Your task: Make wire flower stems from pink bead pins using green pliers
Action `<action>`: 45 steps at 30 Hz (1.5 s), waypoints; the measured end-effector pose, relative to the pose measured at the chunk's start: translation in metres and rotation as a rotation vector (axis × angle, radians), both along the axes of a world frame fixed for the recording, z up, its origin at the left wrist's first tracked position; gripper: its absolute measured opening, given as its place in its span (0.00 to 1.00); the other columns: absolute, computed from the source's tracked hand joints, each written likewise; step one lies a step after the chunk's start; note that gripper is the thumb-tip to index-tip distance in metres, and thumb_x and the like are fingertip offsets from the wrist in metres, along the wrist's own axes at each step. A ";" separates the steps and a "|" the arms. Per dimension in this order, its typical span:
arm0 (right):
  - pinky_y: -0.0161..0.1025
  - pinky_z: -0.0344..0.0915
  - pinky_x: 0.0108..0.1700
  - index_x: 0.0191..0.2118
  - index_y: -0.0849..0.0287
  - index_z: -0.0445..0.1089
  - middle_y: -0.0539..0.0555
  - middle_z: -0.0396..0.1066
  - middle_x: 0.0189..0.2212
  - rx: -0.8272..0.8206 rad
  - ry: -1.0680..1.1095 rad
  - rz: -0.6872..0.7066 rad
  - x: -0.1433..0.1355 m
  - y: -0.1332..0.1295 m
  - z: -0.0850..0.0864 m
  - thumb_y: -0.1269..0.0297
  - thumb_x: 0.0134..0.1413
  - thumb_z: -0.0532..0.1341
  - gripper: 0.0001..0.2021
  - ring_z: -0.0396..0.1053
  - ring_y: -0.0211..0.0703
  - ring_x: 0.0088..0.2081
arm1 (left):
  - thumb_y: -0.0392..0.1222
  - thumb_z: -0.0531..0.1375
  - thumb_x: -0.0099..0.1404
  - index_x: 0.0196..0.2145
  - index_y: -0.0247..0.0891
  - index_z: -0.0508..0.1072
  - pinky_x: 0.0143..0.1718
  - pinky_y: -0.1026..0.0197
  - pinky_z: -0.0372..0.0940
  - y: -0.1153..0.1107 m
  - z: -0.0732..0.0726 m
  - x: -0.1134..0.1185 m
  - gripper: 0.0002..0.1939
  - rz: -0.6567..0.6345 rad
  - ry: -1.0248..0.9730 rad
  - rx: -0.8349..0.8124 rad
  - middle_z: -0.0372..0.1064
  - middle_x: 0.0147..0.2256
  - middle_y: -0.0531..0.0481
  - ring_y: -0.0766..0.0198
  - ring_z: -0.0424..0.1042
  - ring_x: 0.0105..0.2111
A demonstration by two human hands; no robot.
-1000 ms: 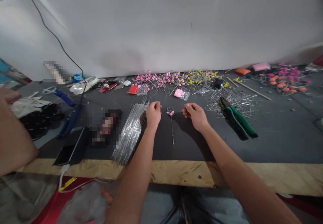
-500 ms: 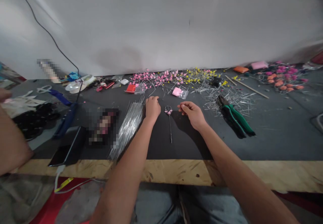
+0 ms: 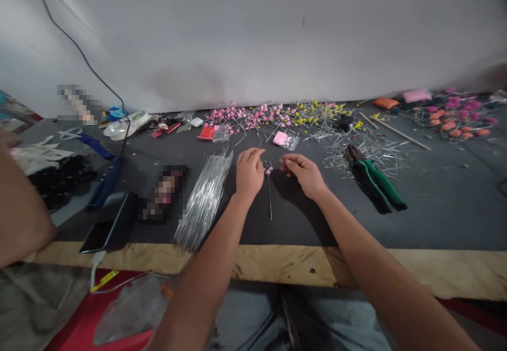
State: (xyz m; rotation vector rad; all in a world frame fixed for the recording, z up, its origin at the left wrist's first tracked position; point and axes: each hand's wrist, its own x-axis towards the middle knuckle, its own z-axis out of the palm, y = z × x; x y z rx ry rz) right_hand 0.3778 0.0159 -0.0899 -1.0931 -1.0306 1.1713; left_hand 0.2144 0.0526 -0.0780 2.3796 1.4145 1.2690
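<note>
Nearest the person, the wooden edge of the table runs across below the dark work surface. At the left, a dark device lies by that edge with a white cable hanging down, and another person's arm reaches in beyond it. A thick bundle of silvery wires lies slantwise just left of the 2 working hands. Between those hands is a thin metal stick, its stem pointing toward the person and its looped, pink-beaded head at the far end. The left hand is beside that head, fingers stretched forward and partly covering it (whether they touch it is impossible to tell). The right hand hovers just right of it, thumb and fingers held narrowly together; whether they pinch anything cannot be made out. Green-handled pliers rest to the right. Farther back lie a pink packet, pink-tipped wires and yellow-tipped wires, before a pale wall.
</note>
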 end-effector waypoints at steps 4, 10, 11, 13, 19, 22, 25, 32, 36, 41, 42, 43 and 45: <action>0.34 0.57 0.26 0.31 0.56 0.71 0.49 0.70 0.25 0.022 -0.098 0.044 0.001 -0.004 0.002 0.54 0.48 0.60 0.11 0.64 0.36 0.26 | 0.32 0.48 0.63 0.45 0.40 0.68 0.51 0.55 0.58 -0.019 0.008 0.022 0.16 -0.188 0.017 0.044 0.68 0.43 0.47 0.62 0.64 0.46; 0.34 0.55 0.27 0.25 0.57 0.70 0.47 0.64 0.20 0.066 -0.136 0.052 0.003 -0.005 0.003 0.51 0.48 0.59 0.15 0.57 0.34 0.22 | 0.36 0.53 0.62 0.43 0.39 0.69 0.49 0.55 0.61 -0.022 0.010 0.026 0.12 -0.315 0.029 0.020 0.69 0.42 0.47 0.62 0.65 0.45; 0.34 0.56 0.27 0.25 0.57 0.70 0.47 0.64 0.20 0.064 -0.141 0.055 0.002 -0.005 0.003 0.50 0.48 0.58 0.16 0.58 0.34 0.23 | 0.37 0.53 0.62 0.42 0.39 0.70 0.48 0.55 0.61 -0.022 0.011 0.025 0.11 -0.318 0.025 0.020 0.69 0.41 0.47 0.62 0.65 0.44; 0.34 0.57 0.27 0.25 0.58 0.70 0.48 0.65 0.20 0.057 -0.154 0.061 0.002 -0.005 0.003 0.48 0.49 0.57 0.17 0.59 0.35 0.23 | 0.38 0.53 0.62 0.38 0.39 0.71 0.47 0.56 0.61 -0.021 0.013 0.023 0.08 -0.314 0.005 0.024 0.70 0.40 0.48 0.63 0.66 0.43; 0.33 0.59 0.29 0.34 0.59 0.72 0.51 0.71 0.26 0.004 -0.137 0.025 -0.001 -0.005 0.003 0.49 0.47 0.59 0.17 0.65 0.37 0.28 | 0.42 0.51 0.64 0.39 0.38 0.71 0.40 0.62 0.63 -0.011 0.014 0.009 0.12 -0.048 -0.239 -0.064 0.72 0.35 0.47 0.65 0.69 0.37; 0.33 0.60 0.30 0.32 0.59 0.71 0.51 0.71 0.26 -0.002 -0.134 -0.007 -0.001 -0.005 0.002 0.50 0.47 0.59 0.16 0.66 0.36 0.28 | 0.43 0.49 0.65 0.40 0.37 0.71 0.38 0.63 0.63 0.000 0.007 -0.004 0.14 0.062 -0.351 -0.178 0.73 0.34 0.47 0.65 0.70 0.36; 0.33 0.60 0.29 0.31 0.59 0.71 0.51 0.71 0.25 -0.005 -0.109 -0.030 -0.002 -0.005 0.002 0.51 0.47 0.59 0.15 0.66 0.36 0.28 | 0.44 0.51 0.63 0.39 0.37 0.71 0.37 0.64 0.64 0.011 0.000 -0.014 0.13 0.144 -0.426 -0.251 0.73 0.33 0.47 0.66 0.71 0.33; 0.33 0.60 0.29 0.30 0.60 0.70 0.51 0.70 0.25 -0.029 -0.080 -0.053 -0.002 -0.004 0.003 0.51 0.46 0.59 0.15 0.65 0.35 0.27 | 0.46 0.55 0.60 0.34 0.36 0.73 0.37 0.63 0.62 0.014 -0.001 -0.020 0.12 0.181 -0.237 -0.269 0.73 0.32 0.47 0.64 0.71 0.32; 0.33 0.60 0.29 0.30 0.60 0.70 0.50 0.70 0.25 -0.030 -0.064 -0.053 -0.002 -0.004 0.004 0.52 0.46 0.59 0.15 0.65 0.35 0.27 | 0.39 0.53 0.61 0.37 0.36 0.73 0.40 0.62 0.62 0.016 -0.004 -0.021 0.10 0.195 -0.210 -0.305 0.74 0.35 0.46 0.63 0.71 0.35; 0.32 0.59 0.29 0.29 0.60 0.70 0.50 0.69 0.24 -0.021 -0.050 -0.045 -0.002 -0.004 0.004 0.54 0.47 0.59 0.13 0.64 0.34 0.27 | 0.39 0.53 0.61 0.38 0.35 0.72 0.40 0.61 0.63 0.014 -0.007 -0.025 0.11 0.202 -0.225 -0.291 0.74 0.36 0.45 0.62 0.71 0.36; 0.32 0.59 0.29 0.29 0.60 0.70 0.50 0.69 0.24 -0.019 -0.047 -0.039 -0.002 -0.004 0.003 0.54 0.47 0.59 0.13 0.64 0.34 0.27 | 0.41 0.54 0.61 0.36 0.36 0.73 0.39 0.61 0.63 0.012 -0.007 -0.025 0.11 0.207 -0.186 -0.283 0.74 0.35 0.45 0.61 0.71 0.35; 0.32 0.59 0.29 0.29 0.60 0.70 0.50 0.69 0.24 -0.018 -0.046 -0.035 -0.002 -0.004 0.003 0.55 0.47 0.59 0.12 0.64 0.34 0.27 | 0.43 0.54 0.61 0.35 0.36 0.73 0.38 0.60 0.63 0.010 -0.007 -0.026 0.11 0.209 -0.137 -0.275 0.74 0.34 0.45 0.61 0.71 0.34; 0.33 0.59 0.29 0.29 0.60 0.70 0.50 0.69 0.24 -0.019 -0.055 -0.030 -0.001 -0.004 0.003 0.55 0.48 0.58 0.12 0.64 0.35 0.27 | 0.43 0.54 0.61 0.34 0.36 0.73 0.37 0.60 0.63 0.005 -0.008 -0.027 0.10 0.208 -0.042 -0.256 0.73 0.33 0.45 0.60 0.71 0.34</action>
